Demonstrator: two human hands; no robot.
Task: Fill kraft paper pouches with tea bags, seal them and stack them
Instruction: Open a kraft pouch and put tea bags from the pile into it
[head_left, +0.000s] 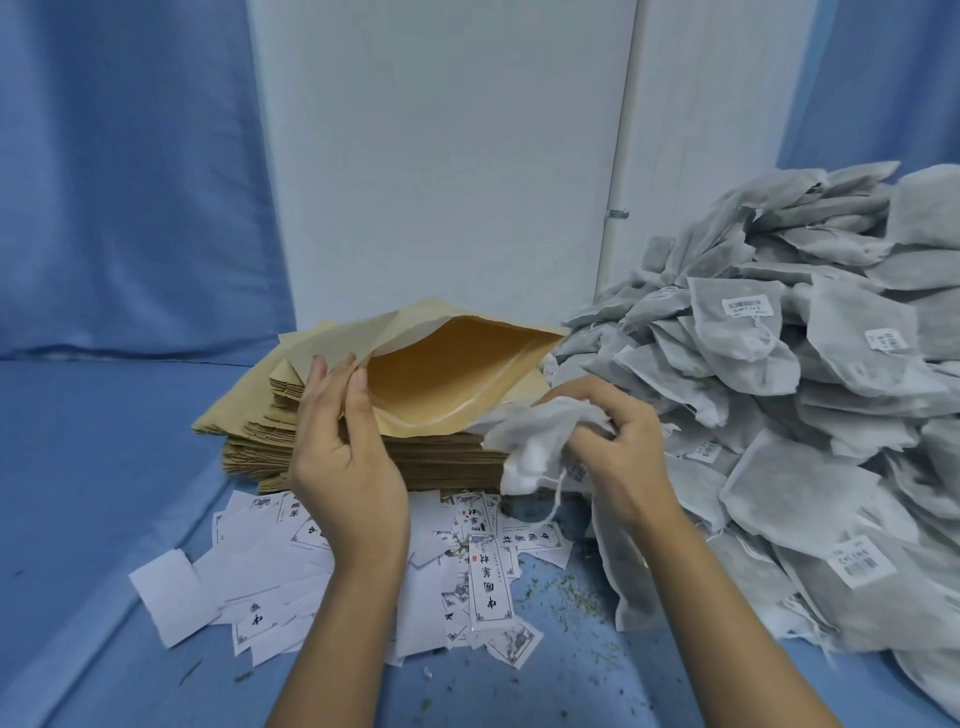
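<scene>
Your left hand (348, 467) pinches the pouch (452, 364) by its near lip, holding it above the stack (447, 467) at the table's (104, 467) middle. Its mouth gapes rightward. Just beside the opening, your right hand (618, 447) clutches a crumpled tea bag (530, 441), placed to slide leftward along the pouch's length.

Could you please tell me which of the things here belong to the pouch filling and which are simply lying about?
In the job: open pouch in the left hand; tea bag gripped by the right hand; stack of empty pouches; heap of tea bags.
Lying about: printed paper slips; loose tea crumbs; blue cloth.
</scene>
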